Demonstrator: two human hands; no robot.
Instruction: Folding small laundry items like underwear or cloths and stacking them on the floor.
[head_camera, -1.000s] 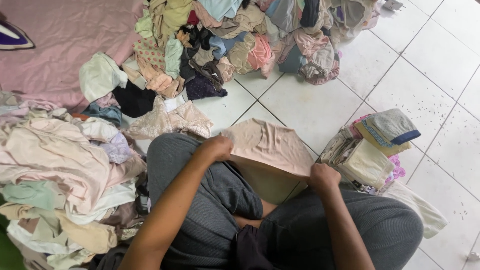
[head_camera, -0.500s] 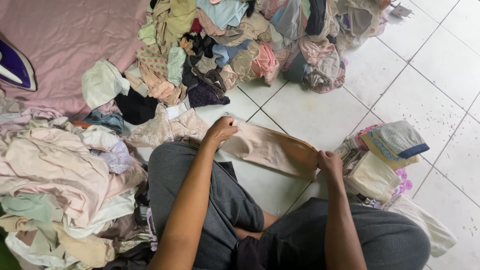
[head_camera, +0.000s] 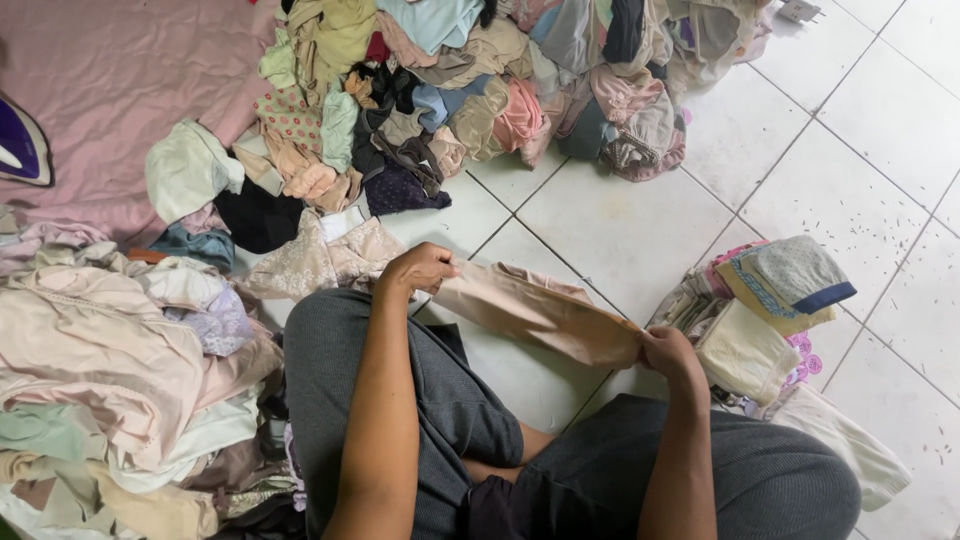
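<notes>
1. Large heap of mixed garments (head_camera: 480, 90), piled at the top of the white tiled floor (head_camera: 640, 215).
2. Pink bedsheet (head_camera: 110, 95), upper left.
3. Loose pale clothes (head_camera: 110, 370), lower left.
4. Stack of folded cloths (head_camera: 770, 310), right, topped by a grey folded piece (head_camera: 795, 272).

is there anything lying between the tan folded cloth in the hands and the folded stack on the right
Nothing visible does. The tan folded cloth is pinched by the left hand and right hand, and its right end sits just beside the stack of folded clothes.
</notes>
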